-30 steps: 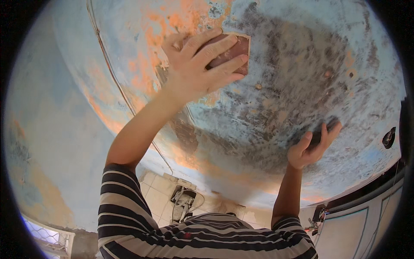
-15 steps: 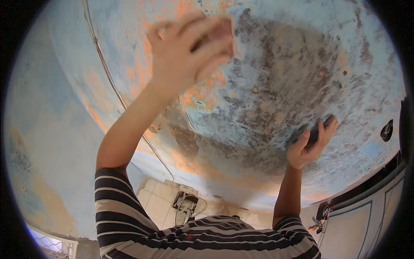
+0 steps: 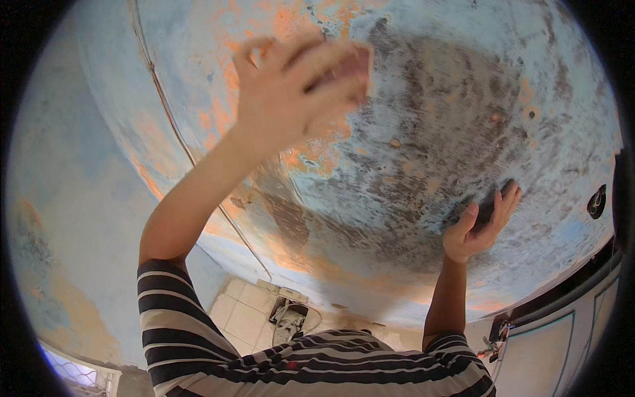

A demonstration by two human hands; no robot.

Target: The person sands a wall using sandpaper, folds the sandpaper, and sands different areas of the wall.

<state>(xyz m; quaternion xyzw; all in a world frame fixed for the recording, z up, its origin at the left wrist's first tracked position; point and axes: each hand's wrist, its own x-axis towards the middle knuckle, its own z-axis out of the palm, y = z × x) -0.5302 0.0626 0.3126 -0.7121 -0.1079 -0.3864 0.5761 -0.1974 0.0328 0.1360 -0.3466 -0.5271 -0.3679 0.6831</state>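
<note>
A blotched wall [image 3: 370,165] of pale blue, orange and dark grey patches rises before me. High on it, my left hand [image 3: 291,92] is closed around a flat reddish-brown piece of sandpaper [image 3: 357,65], pressed to the surface beside an orange patch. Motion blurs the fingers, and most of the sheet is hidden under them. Lower and to the right, my right hand [image 3: 479,228] leans against the dark-stained area with its thumb and fingers apart. It holds nothing that I can see; a dark shadow lies between thumb and fingers.
A thin cable [image 3: 169,112] runs down the wall at left. A dark hole with wires [image 3: 596,202] is at far right. Below, a dark container with pale cloth-like stuff [image 3: 289,317] stands on the tiled floor [image 3: 245,311]. Pale panels [image 3: 539,351] stand at lower right.
My left hand has shifted slightly right and down over the wall with the sandpaper in it. My right hand stays at nearly the same spot. The view has tilted a little.
</note>
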